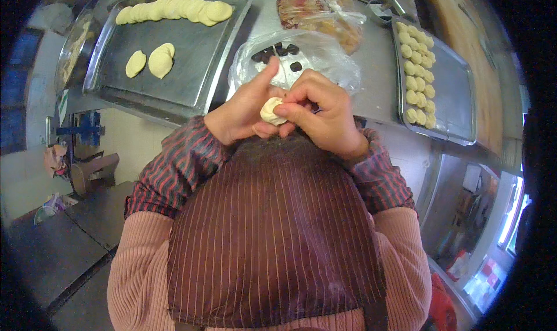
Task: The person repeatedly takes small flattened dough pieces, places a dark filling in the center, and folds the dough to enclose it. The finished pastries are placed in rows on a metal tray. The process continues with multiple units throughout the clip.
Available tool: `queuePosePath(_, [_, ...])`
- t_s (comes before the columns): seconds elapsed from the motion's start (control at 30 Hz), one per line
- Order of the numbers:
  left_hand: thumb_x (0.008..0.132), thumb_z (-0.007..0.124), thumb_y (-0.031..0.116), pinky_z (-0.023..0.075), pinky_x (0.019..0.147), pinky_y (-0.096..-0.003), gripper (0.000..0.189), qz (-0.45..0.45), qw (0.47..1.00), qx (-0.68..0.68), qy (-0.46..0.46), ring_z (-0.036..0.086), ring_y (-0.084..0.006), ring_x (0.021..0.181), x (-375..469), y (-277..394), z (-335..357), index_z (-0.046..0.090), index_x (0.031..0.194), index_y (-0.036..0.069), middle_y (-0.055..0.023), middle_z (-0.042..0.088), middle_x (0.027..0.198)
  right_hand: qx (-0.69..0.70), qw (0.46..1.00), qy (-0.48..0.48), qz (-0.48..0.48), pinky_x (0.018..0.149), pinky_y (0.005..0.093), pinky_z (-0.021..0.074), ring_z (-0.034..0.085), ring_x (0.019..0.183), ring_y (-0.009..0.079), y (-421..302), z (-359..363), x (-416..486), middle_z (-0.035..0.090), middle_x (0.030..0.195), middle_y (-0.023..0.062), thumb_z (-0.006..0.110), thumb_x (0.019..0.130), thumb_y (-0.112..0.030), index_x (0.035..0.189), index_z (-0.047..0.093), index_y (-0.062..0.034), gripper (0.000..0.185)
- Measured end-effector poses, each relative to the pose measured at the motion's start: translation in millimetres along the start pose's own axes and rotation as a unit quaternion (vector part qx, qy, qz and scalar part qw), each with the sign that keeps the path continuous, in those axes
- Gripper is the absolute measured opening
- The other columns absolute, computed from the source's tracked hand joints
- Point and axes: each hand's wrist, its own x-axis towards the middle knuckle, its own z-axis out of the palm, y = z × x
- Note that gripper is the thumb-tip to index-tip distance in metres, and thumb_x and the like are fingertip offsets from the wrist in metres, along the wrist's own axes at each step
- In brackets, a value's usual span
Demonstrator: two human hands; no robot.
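A small pale dough ball [272, 112] with pleated folds rests in the fingers of my left hand [246, 106]. The left thumb points up, away from the dough. My right hand [324, 111] pinches the gathered edge of the dough between thumb and forefinger. Just beyond both hands lies a clear plastic bag [335, 63] with several dark filling pieces [296, 66] on it. Whether any filling sits inside the dough is hidden.
To the left, a metal tray [182, 61] holds a row of overlapping flat dough rounds [174, 9] and 3 loose ones [136, 64]. On the right, another tray [454, 87] carries several rows of dough balls [420, 85]. A tied plastic bag of food [320, 13] stands at the back.
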Motion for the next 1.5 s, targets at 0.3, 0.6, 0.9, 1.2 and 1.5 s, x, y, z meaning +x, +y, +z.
queuePosePath(0.3, [0.101,0.027,0.064,0.0275,0.043,-0.0229,0.066,0.080,0.979,0.065,0.177,0.037,-0.0072,0.047,-7,-13,10,0.062,0.103,0.008,0.0029,0.049,0.064,-0.120,0.985,-0.049,-0.113,0.075,0.0392,0.0519,0.062,0.088,0.0318,14,9,-8,0.061,0.096,0.0130,0.061,0.089,-0.012,0.094,0.062,-0.0042,0.010])
queuePosePath(0.6, [0.104,0.030,0.056,0.0369,0.052,-0.0197,0.060,0.152,0.932,0.238,0.225,0.050,-0.0052,0.062,0,-6,23,0.062,0.115,0.007,0.0017,0.061,0.082,0.011,0.996,0.072,-0.047,0.078,0.0422,0.0492,0.061,0.088,0.0338,20,8,-15,0.061,0.090,0.0142,0.061,0.089,-0.012,0.089,0.060,-0.0035,0.009])
queuePosePath(0.9, [0.104,0.026,0.056,0.0365,0.050,-0.0216,0.067,0.150,0.942,0.211,0.213,0.051,-0.0068,0.060,15,-7,26,0.058,0.120,0.000,0.0008,0.061,0.080,-0.057,0.993,0.092,-0.049,0.073,0.0422,0.0486,0.059,0.085,0.0337,21,4,-16,0.056,0.090,0.0137,0.063,0.087,-0.016,0.089,0.060,-0.0047,0.011])
queuePosePath(1.2, [0.103,0.022,0.060,0.0491,0.080,-0.0331,0.072,0.119,0.983,0.084,0.113,0.061,-0.0191,0.098,27,-1,47,0.041,0.141,0.001,-0.0118,0.060,0.123,-0.148,0.981,0.116,-0.045,0.077,0.0394,0.0513,0.062,0.088,0.0304,15,-38,-22,0.063,0.099,0.0118,0.069,0.085,-0.021,0.098,0.065,-0.0050,0.021])
queuePosePath(1.5, [0.105,0.034,0.041,0.0460,0.071,-0.0287,0.050,0.145,0.960,0.200,0.130,0.061,-0.0156,0.079,4,7,30,0.057,0.121,0.000,-0.0113,0.068,0.100,-0.141,0.858,0.458,0.185,0.070,0.0265,0.0487,0.056,0.078,0.0105,87,-230,-51,0.060,0.088,0.0005,0.073,0.084,-0.012,0.119,0.065,-0.0059,0.036])
